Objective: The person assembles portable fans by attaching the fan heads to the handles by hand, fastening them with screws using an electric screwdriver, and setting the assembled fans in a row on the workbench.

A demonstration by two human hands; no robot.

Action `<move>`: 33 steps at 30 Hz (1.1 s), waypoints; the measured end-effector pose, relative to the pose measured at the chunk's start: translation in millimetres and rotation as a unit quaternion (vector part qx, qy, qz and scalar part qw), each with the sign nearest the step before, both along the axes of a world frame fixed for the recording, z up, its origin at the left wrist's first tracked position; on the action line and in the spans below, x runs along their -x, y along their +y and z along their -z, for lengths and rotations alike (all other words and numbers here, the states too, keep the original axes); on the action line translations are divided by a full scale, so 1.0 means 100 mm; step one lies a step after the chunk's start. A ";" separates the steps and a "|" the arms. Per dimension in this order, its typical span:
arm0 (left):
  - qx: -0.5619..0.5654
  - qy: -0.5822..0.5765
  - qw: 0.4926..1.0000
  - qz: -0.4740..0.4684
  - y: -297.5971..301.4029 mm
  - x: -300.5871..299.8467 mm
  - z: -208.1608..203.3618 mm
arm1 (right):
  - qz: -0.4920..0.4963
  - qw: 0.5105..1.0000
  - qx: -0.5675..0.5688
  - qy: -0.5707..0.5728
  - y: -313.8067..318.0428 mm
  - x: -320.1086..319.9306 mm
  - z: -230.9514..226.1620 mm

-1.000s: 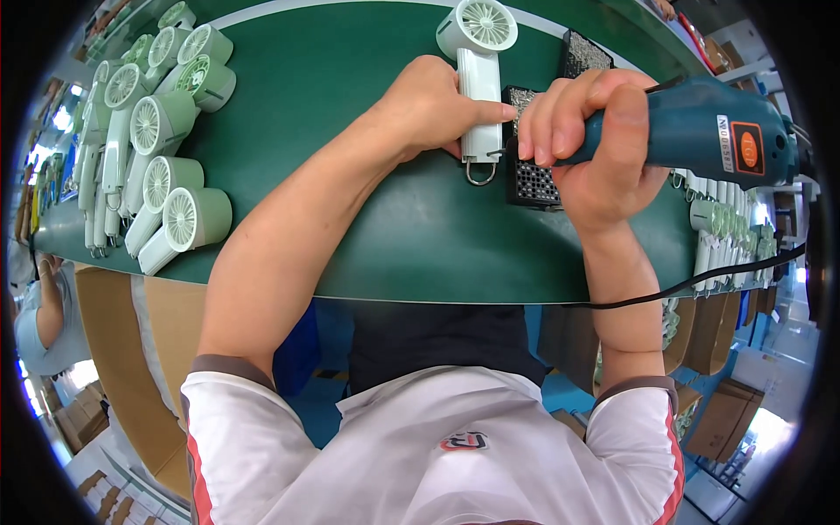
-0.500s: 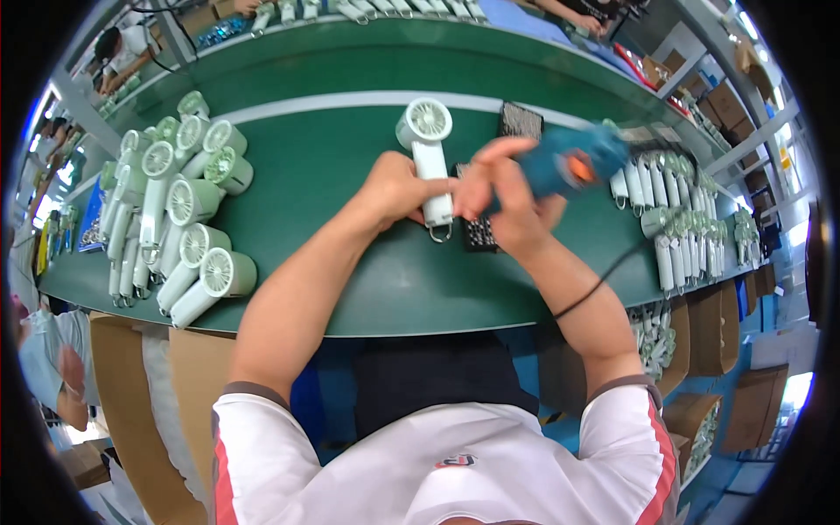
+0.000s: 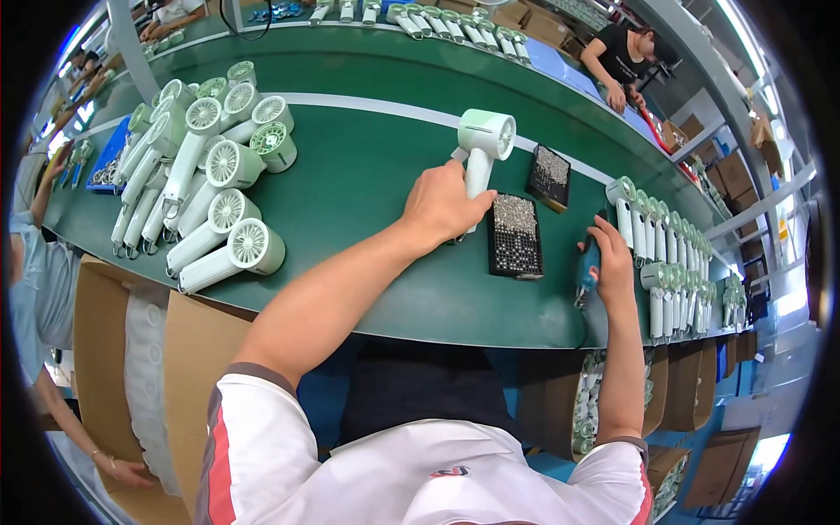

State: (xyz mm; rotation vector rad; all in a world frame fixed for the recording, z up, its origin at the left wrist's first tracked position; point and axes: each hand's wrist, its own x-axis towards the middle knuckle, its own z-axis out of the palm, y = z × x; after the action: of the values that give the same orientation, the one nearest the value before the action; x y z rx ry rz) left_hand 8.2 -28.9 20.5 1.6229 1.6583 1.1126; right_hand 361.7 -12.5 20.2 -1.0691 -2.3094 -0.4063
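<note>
A pale green and white handheld fan (image 3: 486,136) is gripped by its handle in my left hand (image 3: 442,206), head up and turned to the right. Over on the right, my right hand (image 3: 615,262) has its fingers round a teal electric screwdriver (image 3: 590,262), which lies low at the table with its tip toward the near edge. Between my hands sits a black screw tray (image 3: 514,254), its small metal screws standing in a grid. A second black tray (image 3: 549,179) with screws lies behind it, slightly right.
Many handheld fans (image 3: 223,223) are piled on the green table (image 3: 367,289) at the left. More fans (image 3: 669,289) lie in rows at the right. An open cardboard box (image 3: 206,350) stands below the left edge. Across the table a person (image 3: 619,61) works.
The screwdriver has gone right and down, from beside the fan to the table's right part. The fan's head has turned to face right. My view has shifted, showing both trays fully.
</note>
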 end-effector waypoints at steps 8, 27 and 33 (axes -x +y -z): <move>-0.027 -0.001 0.999 -0.028 0.03 0.01 0.01 | 0.058 0.983 0.110 -0.136 0.20 -0.03 0.08; 0.112 -0.018 0.993 0.041 0.04 0.08 -0.14 | -0.089 0.974 0.169 0.121 0.12 0.71 -0.58; 0.157 -0.073 0.984 0.040 -0.46 0.06 -0.60 | -0.126 0.806 0.465 0.345 0.11 1.42 -0.84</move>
State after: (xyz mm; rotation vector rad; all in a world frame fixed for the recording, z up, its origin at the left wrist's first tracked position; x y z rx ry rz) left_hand 1.8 -75.2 80.3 1.3602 1.5679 0.8575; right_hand 220.1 -1.3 104.3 -1.0191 -1.8544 1.1639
